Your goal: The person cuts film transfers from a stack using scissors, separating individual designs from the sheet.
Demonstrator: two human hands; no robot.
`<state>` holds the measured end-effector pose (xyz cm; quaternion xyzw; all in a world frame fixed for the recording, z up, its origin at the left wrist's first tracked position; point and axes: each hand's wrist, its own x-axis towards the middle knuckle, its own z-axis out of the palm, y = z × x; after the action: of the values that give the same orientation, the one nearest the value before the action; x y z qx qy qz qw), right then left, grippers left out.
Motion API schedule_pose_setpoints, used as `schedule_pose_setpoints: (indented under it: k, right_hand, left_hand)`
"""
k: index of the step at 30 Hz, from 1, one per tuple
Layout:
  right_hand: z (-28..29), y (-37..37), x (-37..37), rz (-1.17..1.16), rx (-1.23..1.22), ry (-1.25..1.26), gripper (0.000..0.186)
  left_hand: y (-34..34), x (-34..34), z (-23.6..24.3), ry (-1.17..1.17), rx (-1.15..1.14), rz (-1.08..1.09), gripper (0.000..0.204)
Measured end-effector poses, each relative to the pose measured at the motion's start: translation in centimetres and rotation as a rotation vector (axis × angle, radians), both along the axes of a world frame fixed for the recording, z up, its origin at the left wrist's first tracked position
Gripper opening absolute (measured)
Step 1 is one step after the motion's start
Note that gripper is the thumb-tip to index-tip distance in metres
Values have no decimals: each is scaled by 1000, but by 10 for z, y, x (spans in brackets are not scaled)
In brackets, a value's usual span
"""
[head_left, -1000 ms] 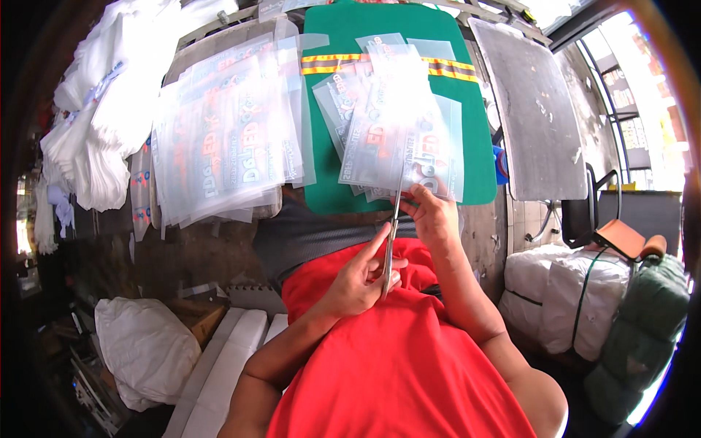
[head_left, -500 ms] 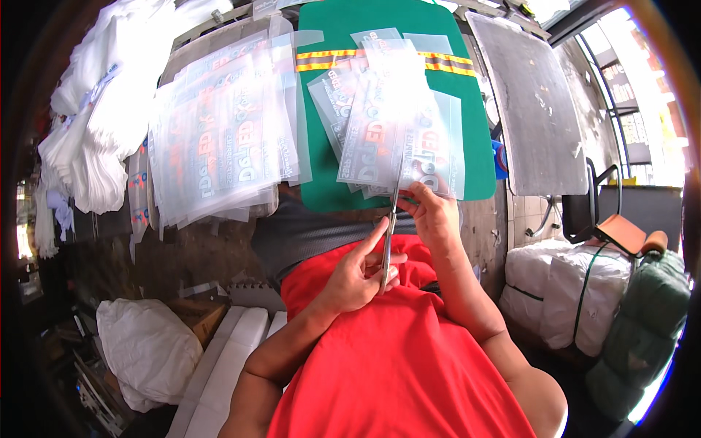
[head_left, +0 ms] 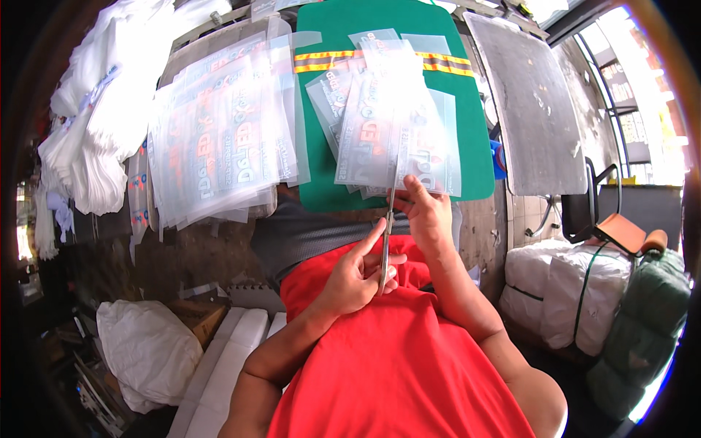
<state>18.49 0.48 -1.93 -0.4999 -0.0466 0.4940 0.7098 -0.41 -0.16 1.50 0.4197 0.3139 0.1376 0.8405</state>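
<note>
My left hand [head_left: 355, 281] is closed around the handles of a pair of scissors [head_left: 385, 252], its index finger stretched along them. The blades point away from me, reaching the near edge of a translucent printed sheet [head_left: 372, 146]. Beside the blade tips, my right hand [head_left: 431, 219] pinches the near edge of the printed sheets, thumb on top. Several such sheets lie overlapped and fanned on a green board [head_left: 321, 191] crossed by an orange, yellow and grey band [head_left: 453, 64]. How far the blades reach into the sheet is hard to make out.
On the left, a pile of similar sheets [head_left: 219, 139] covers a grey board, with bunched white cloth [head_left: 95, 139] beyond. A bare grey board [head_left: 526, 109] stands at right. White wrapped bundles [head_left: 569, 292] sit lower right; a white sack [head_left: 146, 354] rests lower left.
My right hand has shifted slightly left and toward me, closer to the scissors. The blade tips have swung a little left. My left hand keeps its place and grip.
</note>
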Motion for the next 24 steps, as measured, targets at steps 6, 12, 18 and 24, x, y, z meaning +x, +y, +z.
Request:
schedule_pose_setpoints:
  k: [6, 12, 18, 24]
  right_hand:
    - [-11, 1, 7, 31, 61, -80, 31]
    - [-10, -6, -1, 44, 8, -153, 29]
    - [-11, -6, -2, 29, 45, -179, 26]
    - [-14, -14, -3, 21, -27, -193, 22]
  left_hand:
    - [-1, 0, 3, -7, -10, 0, 78]
    - [0, 7, -2, -31, 44, 46, 78]
    - [-1, 9, -1, -23, 19, 60, 78]
    - [-1, 12, -4, -40, 28, 41, 76]
